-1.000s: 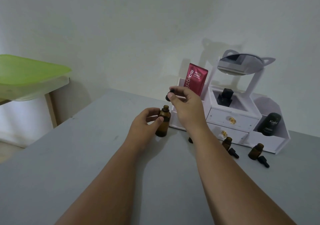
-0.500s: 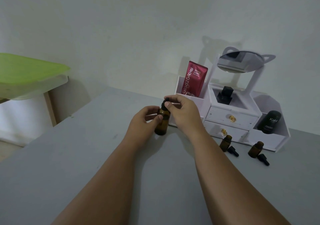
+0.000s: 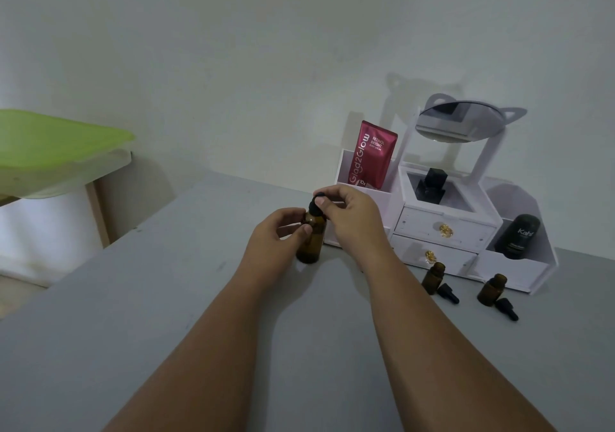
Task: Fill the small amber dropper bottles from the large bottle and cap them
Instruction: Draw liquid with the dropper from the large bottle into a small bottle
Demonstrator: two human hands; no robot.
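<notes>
The large amber bottle (image 3: 311, 238) stands on the grey table (image 3: 166, 298). My left hand (image 3: 276, 235) grips its body from the left. My right hand (image 3: 349, 218) pinches the black dropper cap (image 3: 316, 202) seated on the bottle's neck. To the right, two small amber dropper bottles (image 3: 433, 277) (image 3: 492, 289) stand uncapped, each with a black dropper cap (image 3: 448, 293) (image 3: 506, 309) lying beside it.
A white vanity organiser (image 3: 442, 228) with drawers and a mirror stands against the wall, holding a red sachet (image 3: 371, 158) and a black tube (image 3: 517, 237). A green-lidded container (image 3: 56, 152) sits on a stand at the left.
My right hand brought the black cap down from above onto the large bottle's neck and still holds it there. My left hand kept its grip on the bottle.
</notes>
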